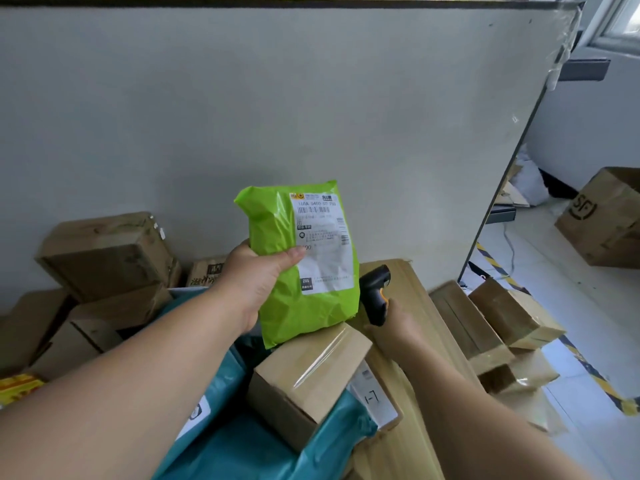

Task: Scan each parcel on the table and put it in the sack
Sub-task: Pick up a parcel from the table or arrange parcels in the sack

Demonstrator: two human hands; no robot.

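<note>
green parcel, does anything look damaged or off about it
No tear shows. The green parcel is creased all over, and the left hand grips it with the thumb over the left edge of its label. The scanner in the right hand sits low by its right edge, not in front of the label.

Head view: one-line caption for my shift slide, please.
Left hand holds up a bright green plastic mailer, label facing the camera, while the right hand grips a black-and-orange handheld scanner beside it.

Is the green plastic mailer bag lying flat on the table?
No, the left hand grips the green plastic mailer bag, holding it upright in the air.
</note>
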